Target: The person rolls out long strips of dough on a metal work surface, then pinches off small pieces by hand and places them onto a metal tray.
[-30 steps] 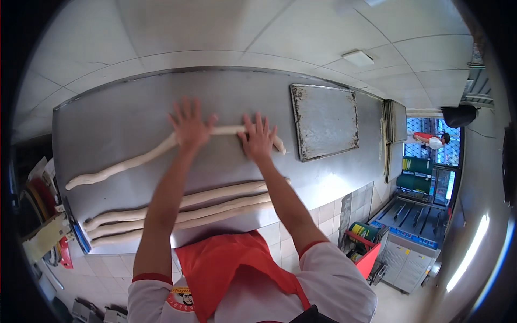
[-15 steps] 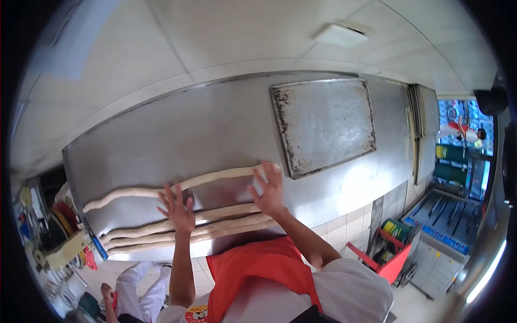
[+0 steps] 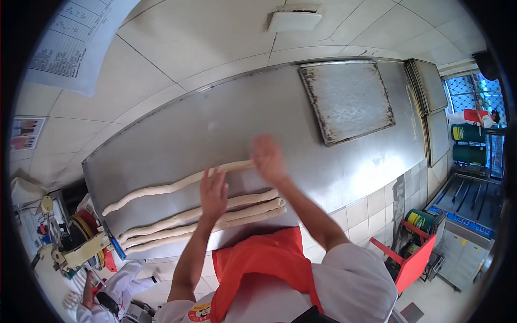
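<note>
A long pale dough rope (image 3: pixel 161 189) lies across the steel worktable (image 3: pixel 215 129), slightly wavy. My left hand (image 3: pixel 214 195) rests its outstretched fingers on this rope, right of its middle. Over the rope's right end is my right hand (image 3: pixel 267 158), smeared by motion; its fingers do not show clearly, and it hides the tip. Nearer to me, three more dough ropes lie side by side, among them a far one (image 3: pixel 247 199) and a near one (image 3: pixel 250 218). My left wrist and forearm pass over these and cover part of them.
A worn metal baking tray (image 3: pixel 350 102) lies at the table's back right. More trays (image 3: pixel 431 86) stand stacked at the right end. A red cart (image 3: pixel 412 264) is on the floor at right. Another person (image 3: pixel 116 290) is at lower left, beside cluttered equipment (image 3: pixel 81 253).
My left hand has slid right along the far rope, closer to my right hand. My right hand has become blurred. The whole view has shifted, showing more wall at left.
</note>
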Demonstrator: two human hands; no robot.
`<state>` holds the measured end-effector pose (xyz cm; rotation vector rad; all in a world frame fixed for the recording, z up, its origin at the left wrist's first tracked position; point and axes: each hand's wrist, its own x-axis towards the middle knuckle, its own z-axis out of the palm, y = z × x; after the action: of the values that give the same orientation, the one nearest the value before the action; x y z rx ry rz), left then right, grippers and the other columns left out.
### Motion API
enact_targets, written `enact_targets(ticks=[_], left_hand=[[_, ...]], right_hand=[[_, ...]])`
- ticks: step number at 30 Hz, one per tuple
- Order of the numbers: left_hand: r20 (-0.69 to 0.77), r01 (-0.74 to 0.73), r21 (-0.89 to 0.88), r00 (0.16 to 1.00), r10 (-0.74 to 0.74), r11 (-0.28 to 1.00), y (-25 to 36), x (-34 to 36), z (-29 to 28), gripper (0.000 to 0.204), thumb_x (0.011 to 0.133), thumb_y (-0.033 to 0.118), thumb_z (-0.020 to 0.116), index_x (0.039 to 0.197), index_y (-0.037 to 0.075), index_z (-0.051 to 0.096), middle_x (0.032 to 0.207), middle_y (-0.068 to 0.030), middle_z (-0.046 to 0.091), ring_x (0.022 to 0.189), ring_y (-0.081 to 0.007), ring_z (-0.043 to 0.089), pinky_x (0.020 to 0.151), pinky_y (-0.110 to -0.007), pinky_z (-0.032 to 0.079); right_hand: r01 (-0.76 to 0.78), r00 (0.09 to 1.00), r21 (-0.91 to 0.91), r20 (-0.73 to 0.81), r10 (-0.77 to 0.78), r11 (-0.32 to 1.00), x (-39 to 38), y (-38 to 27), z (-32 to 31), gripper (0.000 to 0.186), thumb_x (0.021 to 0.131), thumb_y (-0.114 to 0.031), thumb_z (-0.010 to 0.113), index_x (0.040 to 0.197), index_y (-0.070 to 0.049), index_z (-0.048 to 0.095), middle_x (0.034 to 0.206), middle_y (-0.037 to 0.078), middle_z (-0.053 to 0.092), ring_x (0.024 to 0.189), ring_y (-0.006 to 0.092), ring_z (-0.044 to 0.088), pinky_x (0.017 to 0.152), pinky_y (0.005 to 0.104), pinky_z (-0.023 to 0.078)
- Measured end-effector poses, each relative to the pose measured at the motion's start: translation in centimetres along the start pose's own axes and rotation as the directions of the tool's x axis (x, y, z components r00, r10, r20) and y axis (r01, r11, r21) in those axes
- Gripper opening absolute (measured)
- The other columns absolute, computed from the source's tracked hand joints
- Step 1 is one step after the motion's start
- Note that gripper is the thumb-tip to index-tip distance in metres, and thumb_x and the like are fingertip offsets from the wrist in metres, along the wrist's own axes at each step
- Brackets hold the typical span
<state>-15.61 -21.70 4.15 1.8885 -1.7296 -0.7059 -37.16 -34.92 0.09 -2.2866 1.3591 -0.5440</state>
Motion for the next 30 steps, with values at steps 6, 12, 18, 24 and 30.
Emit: enact_targets(ticks=[6,12,18,24,30], left_hand=[[-0.095,0.100,0.618,0.994,-0.052,0.780,-4.3,3.6,1.6,0.064,0.094,0.046,0.051,0.151,0.020,0.035,0.158,-0.0108,0.027,0.145,-0.0452,0.018,0.111,-0.070,0.009],[-0.197,0.310,0.460,0.949,-0.245,0.832,-10.3,13.0,-1.1,0.068,0.097,0.057,0.038,0.152,0.017,0.031,0.159,-0.0156,0.023,0.146,-0.0418,0.017,0.114,-0.063,0.015],[-0.003,0.059,0.416,0.998,-0.064,0.907,-8.7,1.3,-2.3,0.059,0.096,0.048,0.050,0.144,0.014,0.042,0.150,-0.0168,0.038,0.143,-0.0351,0.028,0.114,-0.058,0.021],[0.384,0.331,0.147,0.849,-0.363,0.932,-7.6,7.9,-7.0,0.048,0.088,0.046,0.063,0.119,0.010,0.055,0.133,-0.0145,0.052,0.129,-0.0304,0.044,0.101,-0.058,0.035],[-0.153,0.017,0.357,0.987,0.041,0.934,-2.9,2.9,-9.2,0.063,0.085,0.048,0.066,0.131,0.008,0.051,0.135,-0.0189,0.050,0.129,-0.0375,0.043,0.102,-0.053,0.038]], right_hand=[[0.033,0.991,-0.220,0.132,-0.003,0.975,-1.0,-7.0,5.0,0.059,0.095,-0.048,0.050,0.148,-0.025,0.040,0.156,0.019,0.027,0.143,0.0396,0.028,0.115,0.0622,0.016],[-0.203,0.976,-0.395,-0.152,0.154,0.896,10.8,-2.1,3.9,0.067,0.095,-0.056,0.045,0.149,-0.016,0.037,0.156,0.019,0.025,0.144,0.0394,0.024,0.116,0.0613,0.013],[-0.060,0.964,-0.266,0.236,0.125,0.962,0.4,-5.0,3.7,0.054,0.096,-0.043,0.053,0.142,-0.017,0.045,0.154,0.014,0.032,0.140,0.0363,0.032,0.113,0.0573,0.023],[-0.203,0.810,-0.074,0.548,0.209,0.977,2.9,0.3,0.0,0.041,0.091,-0.036,0.062,0.125,-0.013,0.060,0.126,0.012,0.058,0.125,0.0318,0.047,0.106,0.0522,0.031],[-0.253,0.966,-0.505,-0.180,0.186,0.825,3.2,-5.2,-5.6,0.042,0.087,-0.027,0.064,0.127,-0.015,0.058,0.120,0.013,0.059,0.116,0.0346,0.053,0.096,0.0574,0.039]])
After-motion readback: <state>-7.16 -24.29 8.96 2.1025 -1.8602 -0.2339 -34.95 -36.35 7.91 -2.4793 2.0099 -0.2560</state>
